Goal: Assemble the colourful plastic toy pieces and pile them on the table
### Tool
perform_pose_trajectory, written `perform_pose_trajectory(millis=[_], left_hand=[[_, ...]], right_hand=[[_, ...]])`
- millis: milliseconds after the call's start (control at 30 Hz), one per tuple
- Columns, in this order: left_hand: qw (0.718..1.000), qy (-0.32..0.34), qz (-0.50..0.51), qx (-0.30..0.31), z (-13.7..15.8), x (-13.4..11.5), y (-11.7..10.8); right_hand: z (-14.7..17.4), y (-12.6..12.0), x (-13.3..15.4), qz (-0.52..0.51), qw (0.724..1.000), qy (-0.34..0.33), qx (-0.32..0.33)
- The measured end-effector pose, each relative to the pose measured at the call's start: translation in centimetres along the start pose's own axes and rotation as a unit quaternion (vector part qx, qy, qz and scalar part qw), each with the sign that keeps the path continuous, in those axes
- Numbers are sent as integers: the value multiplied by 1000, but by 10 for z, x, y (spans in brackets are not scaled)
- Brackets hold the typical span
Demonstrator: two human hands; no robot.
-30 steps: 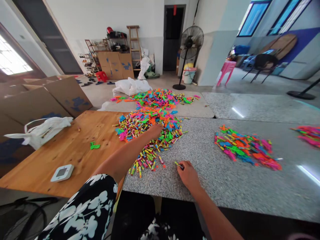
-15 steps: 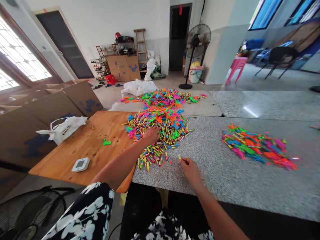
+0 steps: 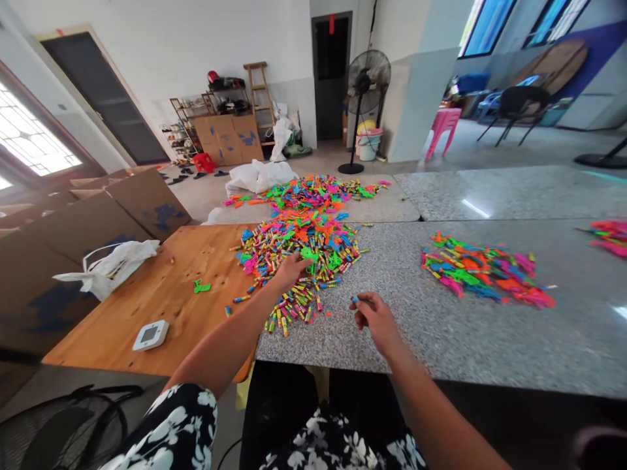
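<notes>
A large pile of short striped tubes point(image 3: 289, 307) and bright plastic toy guns point(image 3: 318, 196) lies before me. My left hand point(image 3: 290, 271) is at the pile's near left side, fingers closed on a green toy gun point(image 3: 309, 257). To the right of the pile, just above the grey speckled tabletop, my right hand point(image 3: 376, 318) pinches a small tube point(image 3: 354, 299) with a blue end; the fingers cover most of it. Farther right, a smaller heap of toy guns point(image 3: 484, 267) in orange, green, pink and blue rests on the table.
On the wooden board point(image 3: 181, 326) at left are a white digital timer point(image 3: 151, 335), a lone green toy gun point(image 3: 201, 286) and a white plastic bag point(image 3: 115, 264). Cardboard boxes point(image 3: 68, 241) stand beyond it. Another heap point(image 3: 610, 236) is at the right edge. A standing fan point(image 3: 361, 98) is behind.
My left hand, lying over the pile before, now grips a green toy gun. The tube end showing in my right hand was yellow-green and is now blue. The view has turned slightly right.
</notes>
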State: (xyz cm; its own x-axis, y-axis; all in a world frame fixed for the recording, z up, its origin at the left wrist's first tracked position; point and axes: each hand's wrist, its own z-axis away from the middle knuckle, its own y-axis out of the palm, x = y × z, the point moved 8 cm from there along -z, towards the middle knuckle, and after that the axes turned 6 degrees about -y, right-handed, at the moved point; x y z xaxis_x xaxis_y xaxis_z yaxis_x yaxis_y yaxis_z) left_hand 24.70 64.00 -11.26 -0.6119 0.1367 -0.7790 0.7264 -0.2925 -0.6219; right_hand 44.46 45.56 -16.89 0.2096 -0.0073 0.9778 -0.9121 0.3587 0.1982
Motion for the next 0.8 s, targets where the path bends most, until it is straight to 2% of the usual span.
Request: perform_pose_trajectory(millis=[33, 67, 133, 167, 233, 367, 500, 667, 800], left_hand=[[993, -10, 111, 31, 13, -4, 9], [970, -27, 233, 66, 27, -8, 18], [903, -67, 406, 123, 55, -17, 37], [882, -80, 442, 142, 68, -23, 44], [865, -91, 462, 171, 87, -33, 54], [868, -69, 450, 198, 102, -48, 60], [882, -55, 424, 198, 106, -51, 57], [886, -34, 410, 214, 112, -59, 56], [887, -33, 397, 231, 113, -62, 57]], right_hand=[[-1, 6, 11, -20, 1000, -11, 14], [-1, 11, 21, -35, 999, -21, 29], [-2, 21, 37, -53, 997, -37, 51], [-2, 25, 43, -59, 996, -42, 57], [-1, 30, 48, -65, 995, -44, 68], [1, 36, 51, -67, 993, -42, 93], [3, 37, 54, -45, 991, -51, 116], [4, 36, 56, -9, 992, -51, 116], [4, 35, 55, -24, 992, -45, 117]])
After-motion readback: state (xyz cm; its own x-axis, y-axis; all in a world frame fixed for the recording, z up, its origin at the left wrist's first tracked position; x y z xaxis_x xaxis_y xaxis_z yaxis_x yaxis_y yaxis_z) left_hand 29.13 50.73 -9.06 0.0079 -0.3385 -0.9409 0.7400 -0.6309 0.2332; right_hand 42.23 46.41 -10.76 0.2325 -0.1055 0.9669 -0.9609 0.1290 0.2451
